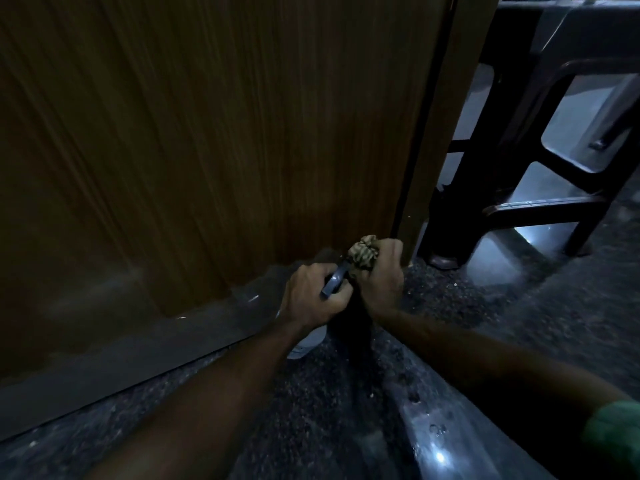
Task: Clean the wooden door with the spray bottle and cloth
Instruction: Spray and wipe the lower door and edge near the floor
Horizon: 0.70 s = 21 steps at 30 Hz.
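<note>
Forearms (214, 393) (no legible labels), L hand (311, 296) w/ bottle (308, 341)

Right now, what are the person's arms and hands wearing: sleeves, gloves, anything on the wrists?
Both hands, left hand and right hand, are bare: no gloves, and nothing visible on the wrists. Both forearms are uncovered. A green sleeve shows on the right upper arm.
</note>
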Each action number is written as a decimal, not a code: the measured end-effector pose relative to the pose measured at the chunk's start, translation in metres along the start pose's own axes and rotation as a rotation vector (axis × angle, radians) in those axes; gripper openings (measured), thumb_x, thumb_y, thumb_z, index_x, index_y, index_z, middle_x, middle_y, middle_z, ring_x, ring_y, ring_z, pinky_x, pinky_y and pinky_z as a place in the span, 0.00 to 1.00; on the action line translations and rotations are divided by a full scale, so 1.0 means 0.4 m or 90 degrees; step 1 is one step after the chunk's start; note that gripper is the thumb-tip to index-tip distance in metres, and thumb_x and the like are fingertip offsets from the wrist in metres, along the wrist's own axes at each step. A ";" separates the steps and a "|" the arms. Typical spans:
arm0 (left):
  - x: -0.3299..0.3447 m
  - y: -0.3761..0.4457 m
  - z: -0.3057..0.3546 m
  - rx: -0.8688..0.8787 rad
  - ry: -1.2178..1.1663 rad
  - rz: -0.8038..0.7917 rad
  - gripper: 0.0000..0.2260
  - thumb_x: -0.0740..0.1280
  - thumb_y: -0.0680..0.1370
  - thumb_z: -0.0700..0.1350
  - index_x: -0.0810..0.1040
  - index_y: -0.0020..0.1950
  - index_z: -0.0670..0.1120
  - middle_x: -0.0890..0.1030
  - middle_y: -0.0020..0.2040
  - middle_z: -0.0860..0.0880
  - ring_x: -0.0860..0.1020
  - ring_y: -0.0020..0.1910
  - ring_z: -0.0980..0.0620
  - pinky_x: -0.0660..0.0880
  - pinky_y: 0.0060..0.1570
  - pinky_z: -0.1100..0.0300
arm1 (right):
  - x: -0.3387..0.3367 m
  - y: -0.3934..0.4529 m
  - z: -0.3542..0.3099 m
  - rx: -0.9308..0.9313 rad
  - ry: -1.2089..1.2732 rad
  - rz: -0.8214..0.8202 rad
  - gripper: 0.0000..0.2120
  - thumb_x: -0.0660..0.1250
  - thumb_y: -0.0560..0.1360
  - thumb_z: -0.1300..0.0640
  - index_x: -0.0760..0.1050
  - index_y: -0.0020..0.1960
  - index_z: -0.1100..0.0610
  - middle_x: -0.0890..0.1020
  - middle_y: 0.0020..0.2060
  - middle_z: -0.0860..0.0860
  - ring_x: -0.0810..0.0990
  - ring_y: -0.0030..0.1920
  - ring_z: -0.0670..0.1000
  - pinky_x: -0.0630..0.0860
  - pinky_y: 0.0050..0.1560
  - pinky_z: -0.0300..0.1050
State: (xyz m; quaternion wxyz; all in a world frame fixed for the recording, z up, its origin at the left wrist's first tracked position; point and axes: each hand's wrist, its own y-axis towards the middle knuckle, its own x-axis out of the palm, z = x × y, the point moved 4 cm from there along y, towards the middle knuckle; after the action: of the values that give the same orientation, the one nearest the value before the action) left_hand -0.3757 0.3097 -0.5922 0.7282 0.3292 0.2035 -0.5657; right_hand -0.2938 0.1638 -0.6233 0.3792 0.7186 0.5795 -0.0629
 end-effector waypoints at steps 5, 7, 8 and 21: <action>-0.028 -0.019 -0.037 0.044 -0.026 0.045 0.11 0.67 0.75 0.53 0.70 0.33 0.57 0.75 0.29 0.53 0.74 0.28 0.52 0.66 0.29 0.58 | 0.029 -0.003 -0.030 -0.596 -0.212 -0.192 0.16 0.65 0.76 0.58 0.71 0.64 0.56 0.74 0.59 0.57 0.78 0.50 0.56 0.76 0.34 0.45; -0.035 -0.031 -0.052 0.042 -0.027 0.063 0.12 0.68 0.75 0.52 0.70 0.33 0.57 0.74 0.29 0.54 0.72 0.28 0.54 0.64 0.30 0.59 | 0.044 -0.001 -0.009 -0.677 -0.276 -0.239 0.17 0.65 0.75 0.58 0.72 0.64 0.55 0.72 0.59 0.58 0.77 0.48 0.57 0.78 0.32 0.47; -0.040 -0.036 -0.059 0.039 -0.027 0.068 0.13 0.68 0.75 0.52 0.69 0.32 0.56 0.73 0.28 0.54 0.72 0.27 0.54 0.64 0.30 0.58 | 0.049 -0.002 0.005 -0.708 -0.312 -0.269 0.19 0.67 0.74 0.58 0.73 0.65 0.54 0.71 0.59 0.58 0.77 0.47 0.57 0.78 0.30 0.48; -0.127 -0.082 -0.096 0.043 -0.013 0.112 0.14 0.69 0.76 0.50 0.69 0.33 0.54 0.73 0.28 0.52 0.72 0.26 0.54 0.65 0.28 0.56 | 0.046 -0.003 -0.136 -0.727 -0.253 -0.214 0.24 0.74 0.75 0.58 0.71 0.69 0.56 0.74 0.61 0.61 0.79 0.49 0.57 0.79 0.35 0.46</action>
State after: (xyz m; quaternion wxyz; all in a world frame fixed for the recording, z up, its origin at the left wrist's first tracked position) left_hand -0.4183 0.3671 -0.5933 0.7653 0.3646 0.1471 -0.5097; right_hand -0.3082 0.2120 -0.5953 0.7886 0.2762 0.5454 0.0657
